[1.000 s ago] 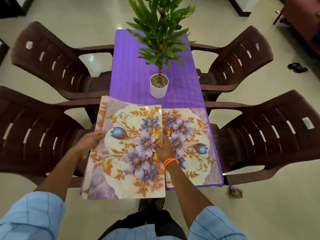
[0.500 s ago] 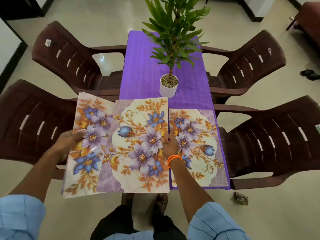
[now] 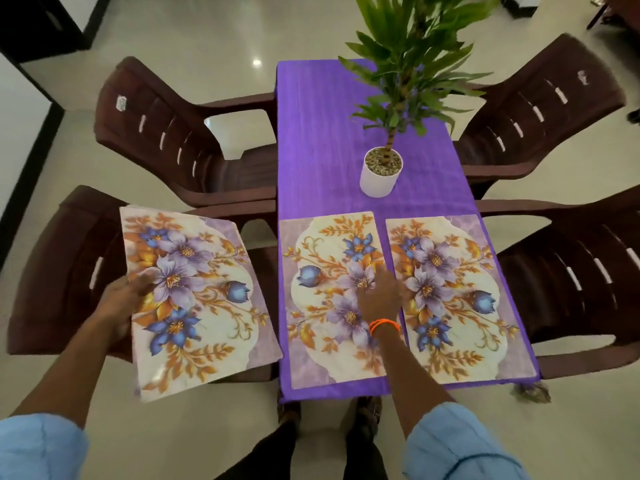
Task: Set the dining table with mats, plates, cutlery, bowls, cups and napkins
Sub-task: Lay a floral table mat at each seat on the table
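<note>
Two floral place mats lie side by side on the near end of the purple-clothed table (image 3: 318,143): the left mat (image 3: 322,341) and the right mat (image 3: 460,323). My right hand (image 3: 379,297), with an orange band at the wrist, rests flat with straight fingers on the left mat near its right edge. My left hand (image 3: 121,303) grips the left edge of a stack of floral mats (image 3: 197,296) held in the air left of the table, over a chair.
A potted green plant in a white pot (image 3: 380,176) stands mid-table beyond the mats. Four brown plastic chairs flank the table, two on the left (image 3: 173,140) and two on the right (image 3: 571,271). My shoes show under the near table edge.
My left hand has carried the remaining mats leftward, off the table. One mat now lies alone beside the right mat, with my right hand still on it.
</note>
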